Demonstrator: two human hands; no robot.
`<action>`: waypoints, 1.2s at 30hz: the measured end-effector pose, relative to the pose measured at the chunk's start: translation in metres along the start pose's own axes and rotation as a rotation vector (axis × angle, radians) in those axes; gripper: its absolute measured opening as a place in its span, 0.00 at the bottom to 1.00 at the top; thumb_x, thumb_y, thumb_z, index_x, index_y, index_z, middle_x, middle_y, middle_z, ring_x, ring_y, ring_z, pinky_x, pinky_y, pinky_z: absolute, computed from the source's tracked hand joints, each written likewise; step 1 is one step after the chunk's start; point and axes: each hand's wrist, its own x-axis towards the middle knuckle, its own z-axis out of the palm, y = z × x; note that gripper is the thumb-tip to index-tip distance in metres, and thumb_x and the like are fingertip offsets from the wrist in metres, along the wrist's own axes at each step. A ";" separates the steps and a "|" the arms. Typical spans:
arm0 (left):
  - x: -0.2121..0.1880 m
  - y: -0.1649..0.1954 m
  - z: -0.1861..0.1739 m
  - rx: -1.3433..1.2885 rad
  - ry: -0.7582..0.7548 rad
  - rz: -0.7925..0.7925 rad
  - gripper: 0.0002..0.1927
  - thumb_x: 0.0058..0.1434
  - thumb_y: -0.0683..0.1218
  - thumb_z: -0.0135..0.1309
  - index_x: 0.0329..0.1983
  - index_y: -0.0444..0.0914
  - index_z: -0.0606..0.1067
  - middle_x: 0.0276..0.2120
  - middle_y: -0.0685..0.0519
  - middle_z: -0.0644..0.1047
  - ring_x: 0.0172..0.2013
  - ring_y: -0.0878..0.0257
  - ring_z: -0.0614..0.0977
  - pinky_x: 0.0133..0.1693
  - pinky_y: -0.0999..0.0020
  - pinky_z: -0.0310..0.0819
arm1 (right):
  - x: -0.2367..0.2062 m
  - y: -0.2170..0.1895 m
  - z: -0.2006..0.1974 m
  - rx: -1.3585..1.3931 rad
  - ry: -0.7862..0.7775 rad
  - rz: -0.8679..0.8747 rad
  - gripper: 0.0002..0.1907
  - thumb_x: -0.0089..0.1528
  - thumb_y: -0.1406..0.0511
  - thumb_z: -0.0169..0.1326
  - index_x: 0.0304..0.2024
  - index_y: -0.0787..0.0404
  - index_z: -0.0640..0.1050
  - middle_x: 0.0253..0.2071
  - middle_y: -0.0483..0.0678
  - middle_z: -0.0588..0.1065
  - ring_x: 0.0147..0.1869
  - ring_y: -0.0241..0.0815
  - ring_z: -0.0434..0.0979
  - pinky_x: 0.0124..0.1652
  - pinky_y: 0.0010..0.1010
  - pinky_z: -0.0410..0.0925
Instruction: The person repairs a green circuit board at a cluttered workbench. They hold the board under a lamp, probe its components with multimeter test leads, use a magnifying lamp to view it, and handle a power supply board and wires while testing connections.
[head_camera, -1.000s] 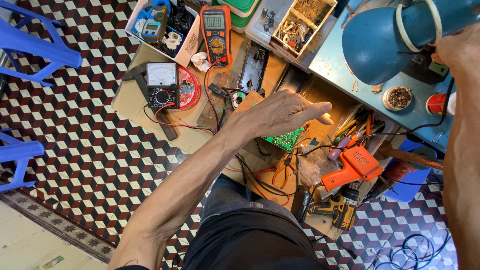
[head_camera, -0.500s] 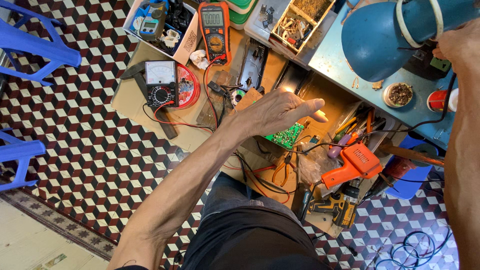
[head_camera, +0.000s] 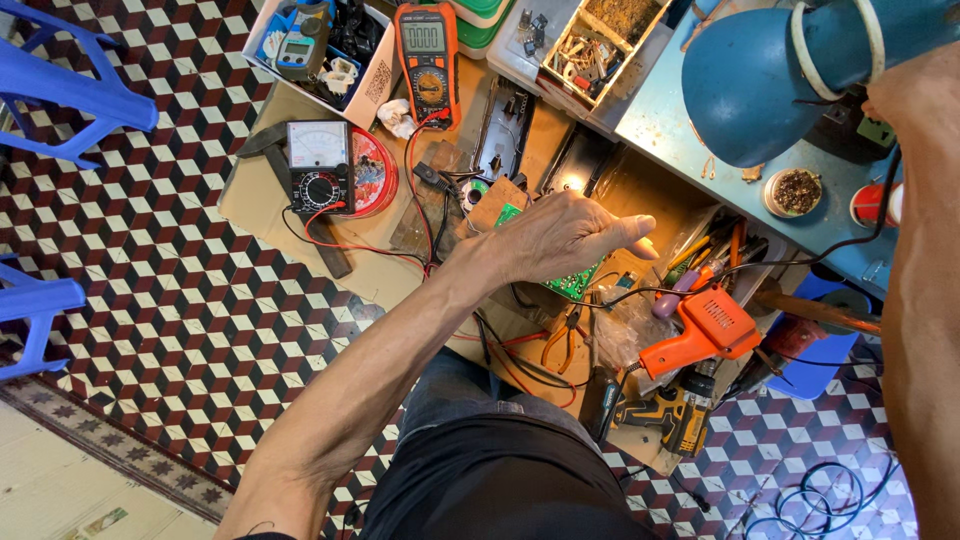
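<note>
Left hand (head_camera: 560, 235) reaches out over the middle of the cardboard work surface (head_camera: 260, 200), palm down, fingers curled loosely and the thumb pointing toward the right edge; it sits right on top of the green circuit board (head_camera: 572, 284), which pokes out just beneath the palm on the near side. I can't tell whether the fingers actually pinch the board or only rest over it, since the palm hides the contact. The board lies directly under that hand, its visible edge running roughly along the line of the fingers, toward the lamp side. Right hand (head_camera: 905, 95) is up at the far right corner, against the blue desk lamp (head_camera: 760, 85); only the wrist and forearm show, so its grasp is unclear too. So the left hand is by far the nearer to the board, the right well apart from it. Just beside the board on the near side lie orange-handled pliers (head_camera: 560, 340), and to the right an orange soldering gun (head_camera: 705, 330) with a yellow drill (head_camera: 670, 415) below it. Toward the far left of the cardboard sit an analog multimeter (head_camera: 318, 165) and, further back, an orange digital multimeter (head_camera: 428, 60), red leads trailing toward the board.
</note>
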 end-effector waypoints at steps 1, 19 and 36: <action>0.001 0.000 0.000 -0.004 0.005 0.011 0.33 0.71 0.66 0.33 0.45 0.47 0.86 0.07 0.55 0.60 0.11 0.66 0.61 0.18 0.63 0.58 | 0.001 -0.001 0.000 0.000 -0.001 -0.003 0.18 0.65 0.59 0.64 0.53 0.62 0.82 0.41 0.66 0.79 0.40 0.64 0.80 0.37 0.52 0.74; 0.008 -0.007 0.003 -0.016 0.014 0.028 0.32 0.71 0.66 0.34 0.46 0.46 0.86 0.09 0.52 0.67 0.12 0.65 0.67 0.21 0.64 0.65 | 0.004 -0.003 0.002 -0.014 -0.003 -0.018 0.20 0.64 0.56 0.64 0.52 0.61 0.82 0.41 0.68 0.79 0.41 0.67 0.79 0.40 0.55 0.73; 0.024 -0.012 0.018 -0.016 -0.116 -0.024 0.27 0.71 0.64 0.35 0.51 0.51 0.83 0.36 0.46 0.86 0.34 0.55 0.88 0.41 0.62 0.81 | 0.000 0.008 0.004 -0.051 -0.002 -0.020 0.22 0.63 0.53 0.64 0.51 0.61 0.82 0.40 0.69 0.78 0.42 0.70 0.78 0.42 0.57 0.72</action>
